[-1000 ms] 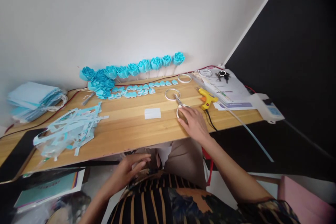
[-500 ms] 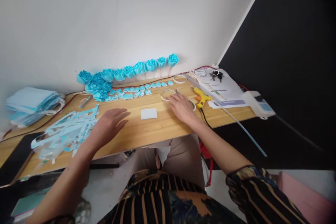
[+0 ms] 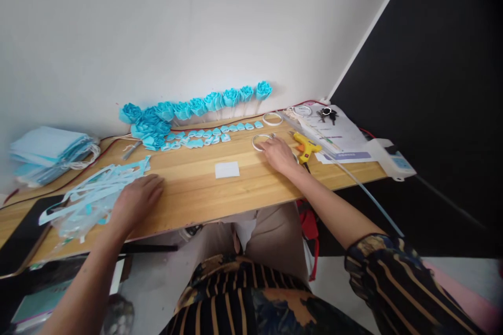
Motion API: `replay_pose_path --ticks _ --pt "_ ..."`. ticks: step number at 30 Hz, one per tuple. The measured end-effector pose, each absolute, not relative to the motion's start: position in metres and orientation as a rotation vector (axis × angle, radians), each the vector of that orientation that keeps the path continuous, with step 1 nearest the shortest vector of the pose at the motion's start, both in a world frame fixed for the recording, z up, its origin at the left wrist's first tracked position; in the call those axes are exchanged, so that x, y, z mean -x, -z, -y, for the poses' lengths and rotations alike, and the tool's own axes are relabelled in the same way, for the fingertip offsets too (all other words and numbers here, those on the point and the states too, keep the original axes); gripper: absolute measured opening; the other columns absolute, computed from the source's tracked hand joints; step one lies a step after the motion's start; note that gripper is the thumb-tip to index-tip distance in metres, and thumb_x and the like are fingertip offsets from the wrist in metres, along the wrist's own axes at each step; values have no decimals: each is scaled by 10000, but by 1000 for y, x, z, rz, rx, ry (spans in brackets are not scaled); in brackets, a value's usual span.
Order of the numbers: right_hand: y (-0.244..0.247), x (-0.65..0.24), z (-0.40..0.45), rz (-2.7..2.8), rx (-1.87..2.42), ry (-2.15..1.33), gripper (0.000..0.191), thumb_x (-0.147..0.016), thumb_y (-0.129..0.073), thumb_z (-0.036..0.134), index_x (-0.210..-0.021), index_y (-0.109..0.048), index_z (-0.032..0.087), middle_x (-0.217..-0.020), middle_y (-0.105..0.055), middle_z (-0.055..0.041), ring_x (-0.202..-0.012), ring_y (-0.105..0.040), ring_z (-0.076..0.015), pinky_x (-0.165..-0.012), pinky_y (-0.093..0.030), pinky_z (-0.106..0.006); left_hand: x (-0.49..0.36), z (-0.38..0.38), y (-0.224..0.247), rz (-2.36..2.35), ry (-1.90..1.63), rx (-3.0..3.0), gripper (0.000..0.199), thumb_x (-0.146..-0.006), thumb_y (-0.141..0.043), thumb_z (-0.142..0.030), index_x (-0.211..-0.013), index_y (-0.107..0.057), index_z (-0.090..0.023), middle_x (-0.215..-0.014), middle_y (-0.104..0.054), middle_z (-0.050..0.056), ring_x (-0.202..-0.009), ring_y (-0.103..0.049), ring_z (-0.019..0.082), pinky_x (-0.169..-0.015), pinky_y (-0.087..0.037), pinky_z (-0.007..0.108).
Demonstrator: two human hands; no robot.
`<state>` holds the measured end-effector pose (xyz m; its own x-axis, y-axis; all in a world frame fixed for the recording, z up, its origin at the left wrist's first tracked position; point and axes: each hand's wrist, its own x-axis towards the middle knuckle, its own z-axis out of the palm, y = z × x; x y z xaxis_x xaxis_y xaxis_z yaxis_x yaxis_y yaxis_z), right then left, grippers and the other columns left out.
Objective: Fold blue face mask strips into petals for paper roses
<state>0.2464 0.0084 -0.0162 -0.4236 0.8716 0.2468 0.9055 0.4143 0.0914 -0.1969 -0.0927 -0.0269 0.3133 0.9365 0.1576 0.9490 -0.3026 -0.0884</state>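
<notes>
Right, the white slip [image 3: 227,169] lies flat on the table [image 3: 188,188], and there's a hand either side of it! To the slip's right, the right hand [image 3: 280,155] is palm down, fingers half bent, its fingertips at the near edge of a white ring [image 3: 254,138]. Is it gripping anything? Can't tell; the palm hides what lies beneath. That ring sits just beyond the slip and a touch to its right.

Over on the slip's left, the left hand [image 3: 137,200] rests low, palm down, fingers close together and gently bent, right beside a tangle of pale blue strips [image 3: 88,201]. Nothing shows in its fingers, though the underside is out of sight.

Further left of the slip come a phone [image 3: 29,233] and a stack of masks [image 3: 49,146]. Beyond the slip, small blue pieces [image 3: 196,138] line up in two rows, and behind those stands a run of blue flowers [image 3: 213,101] along the wall. Right of the slip, past the right hand, there's a yellow glue gun [image 3: 306,147]; farther that way, keys [image 3: 332,116] on papers [image 3: 346,136]!
</notes>
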Motion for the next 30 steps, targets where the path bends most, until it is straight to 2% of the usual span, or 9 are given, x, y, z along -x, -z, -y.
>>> replay_pose_path --ticks 7,11,15,20,25,30 --pt "15 -262 -10 2439 1708 290 286 -924 -478 216 -1091 -699 146 -1064 -718 -142 -975 -618 -281 -947 -380 -406 196 92 27 1735 159 2399 450 -969 -321 -375 -1158 -668 -160 -1271 -652 131 -1151 -613 296 -983 -484 423" --pt "18 -264 -2 2400 1569 273 345 -929 -480 223 -1223 -648 154 -1169 -692 -123 -1034 -598 -282 -955 -392 -407 193 90 24 1732 136 2392 397 -957 -350 -347 -1105 -679 -180 -1215 -674 121 -1077 -634 290 -938 -491 423" --pt "20 -251 6 2411 1405 291 342 -932 -480 214 -1218 -648 129 -1205 -677 -131 -1099 -570 -283 -1017 -366 -408 175 81 15 1684 259 2360 373 -953 -381 -324 -1117 -676 -165 -1244 -656 142 -1106 -610 298 -958 -467 443" --pt "12 -213 -1 2531 1367 202 326 -946 -453 196 -1191 -661 149 -1151 -701 -122 -1050 -596 -277 -972 -386 -406 127 47 -1 1535 349 2460 351 -953 -419 -291 -1138 -675 -139 -1178 -675 149 -1067 -606 278 -927 -465 412" --pt "3 -174 -22 2569 1398 102 294 -934 -472 176 -1151 -669 160 -1154 -693 -115 -1086 -592 -274 -937 -409 -373 94 -3 -7 1507 244 2446 292 -931 -438 -229 -963 -720 -161 -936 -674 126 -931 -599 264 -824 -454 383" --pt "2 -144 -47 2440 1338 69 287 -892 -522 149 -1152 -643 170 -1169 -673 -112 -1111 -558 -273 -937 -415 -363 85 -40 1 1568 336 2452 247 -881 -530 -220 -1031 -716 -157 -985 -671 127 -983 -593 268 -841 -440 370"
